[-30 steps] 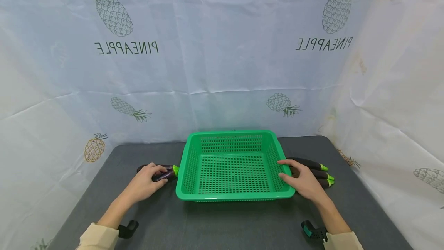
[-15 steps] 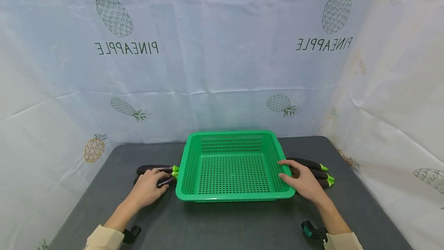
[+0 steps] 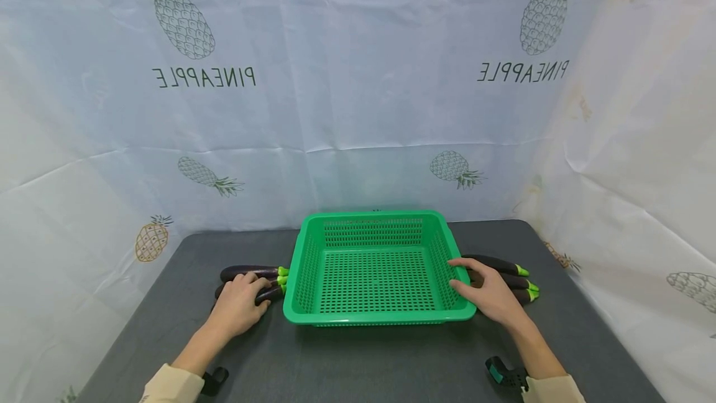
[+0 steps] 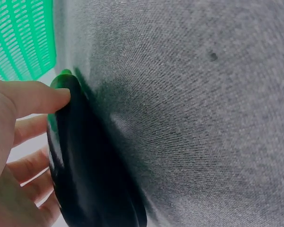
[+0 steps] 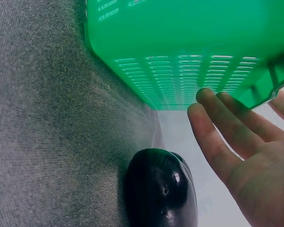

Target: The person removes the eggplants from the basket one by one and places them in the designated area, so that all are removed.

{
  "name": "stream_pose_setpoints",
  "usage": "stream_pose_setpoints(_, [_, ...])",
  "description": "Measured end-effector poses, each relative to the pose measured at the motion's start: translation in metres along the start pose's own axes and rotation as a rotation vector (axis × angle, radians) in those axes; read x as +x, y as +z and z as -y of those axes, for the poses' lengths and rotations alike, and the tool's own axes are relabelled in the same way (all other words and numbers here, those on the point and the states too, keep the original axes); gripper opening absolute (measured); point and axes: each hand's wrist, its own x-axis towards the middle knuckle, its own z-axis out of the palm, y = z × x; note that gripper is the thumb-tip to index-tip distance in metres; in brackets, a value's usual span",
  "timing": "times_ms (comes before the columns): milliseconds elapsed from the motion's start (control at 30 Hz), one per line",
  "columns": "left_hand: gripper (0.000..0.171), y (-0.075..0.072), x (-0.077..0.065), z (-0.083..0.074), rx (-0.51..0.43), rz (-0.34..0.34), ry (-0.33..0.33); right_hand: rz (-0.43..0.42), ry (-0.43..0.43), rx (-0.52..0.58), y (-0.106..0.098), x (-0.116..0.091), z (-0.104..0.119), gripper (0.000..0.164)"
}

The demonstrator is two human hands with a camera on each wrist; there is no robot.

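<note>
On the left of the dark table lie three glossy dark eggplants with green stem ends pointing at the basket. My left hand (image 3: 240, 303) lies over the nearer ones and covers part of them. In the left wrist view, the thumb and fingers are on either side of the nearest eggplant (image 4: 85, 156), gripping it. A green perforated plastic basket (image 3: 380, 316) stands in the middle. My right hand (image 3: 486, 291) holds the basket's right rim, with several fingers along the outside of its wall.
More eggplants (image 3: 495, 263) lie right of the basket, partly hidden by the right hand and the rim. Behind the grey table (image 3: 391, 365) hangs a pale curtain (image 3: 358, 111) printed with pineapples.
My left hand has shifted a little toward the table's near side, onto the nearest eggplant, and the farthest left eggplant now shows more fully. Right hand and basket stay in place.
</note>
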Motion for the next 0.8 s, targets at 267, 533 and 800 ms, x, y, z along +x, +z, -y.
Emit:
stream_pose_setpoints(267, [0.030, 0.001, -0.001, -0.004, 0.007, -0.050, 0.011, 0.017, 0.010, -0.030, -0.003, 0.000, 0.002, 0.047])
stream_pose_setpoints(533, [0.031, -0.001, -0.001, -0.005, -0.010, -0.081, 0.010, 0.036, 0.052, -0.047, -0.014, -0.006, 0.008, 0.061])
stream_pose_setpoints(800, [0.039, -0.006, -0.002, -0.017, -0.058, -0.119, -0.009, -0.028, 0.039, -0.279, -0.028, -0.025, 0.016, 0.057])
